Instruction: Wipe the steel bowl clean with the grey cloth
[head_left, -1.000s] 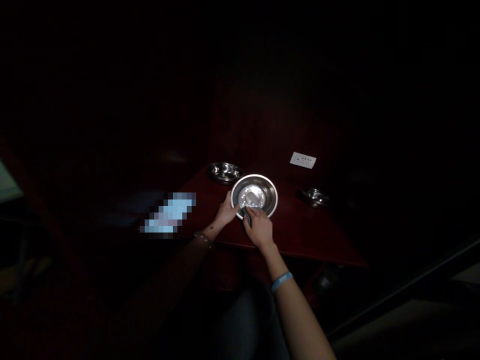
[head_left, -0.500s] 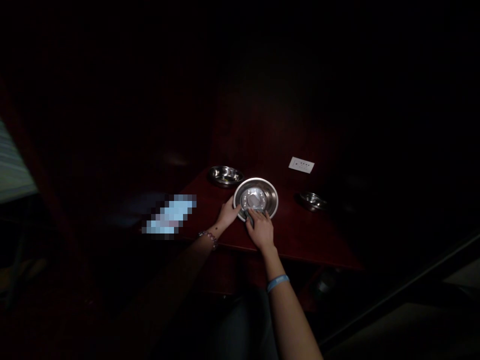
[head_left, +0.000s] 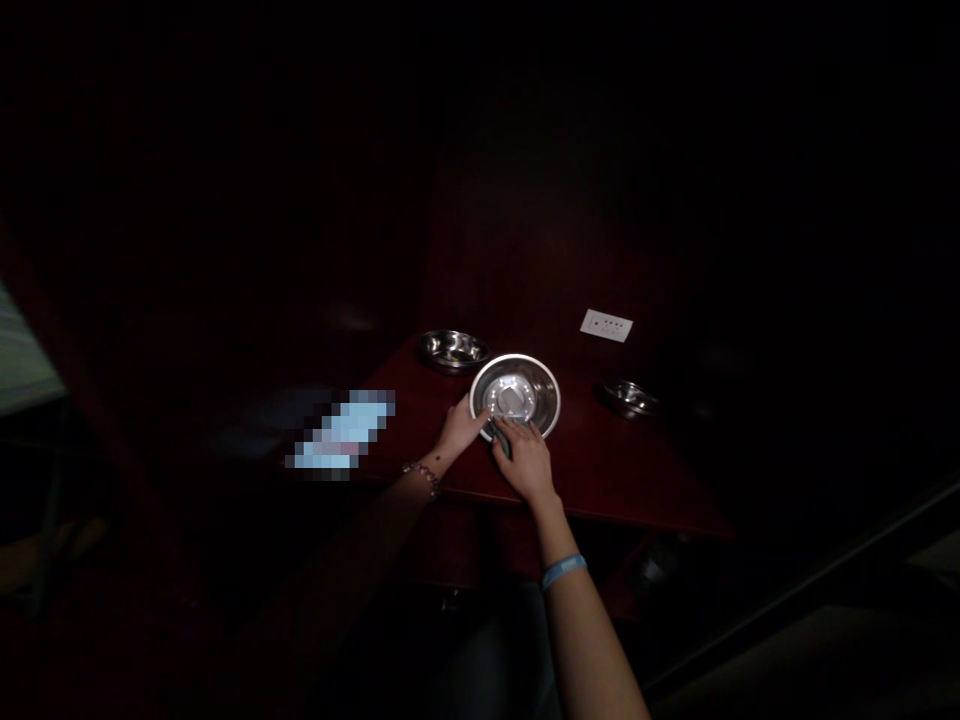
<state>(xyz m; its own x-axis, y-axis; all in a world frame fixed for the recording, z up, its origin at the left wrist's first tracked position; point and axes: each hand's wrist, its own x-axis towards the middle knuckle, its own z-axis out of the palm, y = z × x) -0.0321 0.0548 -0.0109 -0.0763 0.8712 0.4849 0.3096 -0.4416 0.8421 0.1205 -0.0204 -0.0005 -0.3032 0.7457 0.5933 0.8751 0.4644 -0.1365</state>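
Observation:
A round steel bowl (head_left: 541, 385) is tilted toward me above the dark red table, its inside showing. My left hand (head_left: 461, 430) grips its left rim, the thumb over the edge and the other fingers hidden behind it. My right hand (head_left: 529, 460) reaches into the near side of the bowl. Under its fingers is a dark grey-green piece (head_left: 503, 437), perhaps a cloth or a pad; most of it is covered by the hand. A bright reflection shows at the bowl's bottom.
On the red table (head_left: 600, 480), a shallow steel bowl (head_left: 453, 352) stands back left and another steel bowl (head_left: 631, 399) to the right. A white socket plate (head_left: 606, 326) is on the back wall. A blurred-out bright screen (head_left: 341, 435) lies left. Surroundings are very dark.
Almost nothing differs. The whole view has shifted slightly, and both hands keep their places on the bowl, the right fingers still against its near inside wall.

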